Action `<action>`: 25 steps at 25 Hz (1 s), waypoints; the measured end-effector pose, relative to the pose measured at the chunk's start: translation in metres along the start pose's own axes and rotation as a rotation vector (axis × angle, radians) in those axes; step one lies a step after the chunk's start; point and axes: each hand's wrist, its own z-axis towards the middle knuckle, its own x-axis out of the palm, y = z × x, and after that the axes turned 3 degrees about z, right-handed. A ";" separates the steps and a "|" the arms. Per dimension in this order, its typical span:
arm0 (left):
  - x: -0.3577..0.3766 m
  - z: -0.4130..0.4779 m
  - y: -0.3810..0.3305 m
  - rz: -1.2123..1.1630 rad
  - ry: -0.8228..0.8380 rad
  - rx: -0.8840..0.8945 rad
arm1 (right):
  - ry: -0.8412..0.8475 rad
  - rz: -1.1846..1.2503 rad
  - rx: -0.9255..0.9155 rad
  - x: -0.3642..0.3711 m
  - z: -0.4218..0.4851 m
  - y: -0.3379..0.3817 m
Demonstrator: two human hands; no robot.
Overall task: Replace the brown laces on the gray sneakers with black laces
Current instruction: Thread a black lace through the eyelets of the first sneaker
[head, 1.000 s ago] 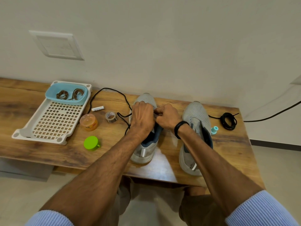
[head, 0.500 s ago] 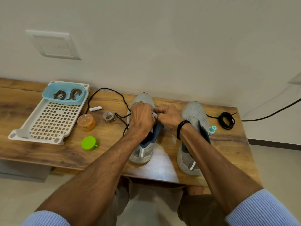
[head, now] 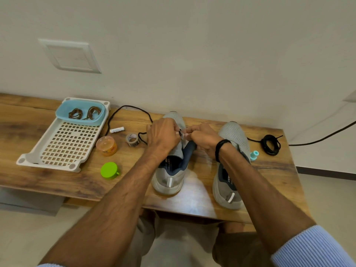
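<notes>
Little has moved in the last second: both hands are still bunched over the same shoe, and only our view has drifted slightly.

Nearest us, the heels of the left sneaker (head: 169,180) and right sneaker (head: 226,191) sit at the front edge of the table (head: 38,176). Above the left one's tongue, our left hand (head: 163,135) curls round the upper. Our right hand (head: 202,137) pinches the tip of the loose black lace (head: 131,107) against an eyelet. The eyelet itself is hidden by fingers.

We judge the main risk to be the slack. It trails left past the tape roll (head: 132,139), and a hard pull could drag that roll or snag on it. The tip could also slip the pinch and back out.

We count:
- two gray sneakers
- two black laces, the other being the coiled black lace (head: 270,144) far right
- two bundles of brown laces (head: 84,113) in the blue tub (head: 63,117)
- one white tray (head: 25,160)
- one orange jar (head: 107,146)
- one green lid (head: 109,170)
</notes>
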 end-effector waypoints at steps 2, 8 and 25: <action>0.002 -0.003 0.001 0.020 -0.014 -0.011 | -0.012 0.031 0.031 0.001 0.002 -0.001; 0.003 -0.007 -0.007 0.060 -0.001 -0.041 | -0.046 0.036 0.029 0.006 0.004 -0.004; 0.006 -0.008 0.011 -0.006 0.066 -0.124 | -0.292 -0.184 0.084 -0.001 0.012 -0.001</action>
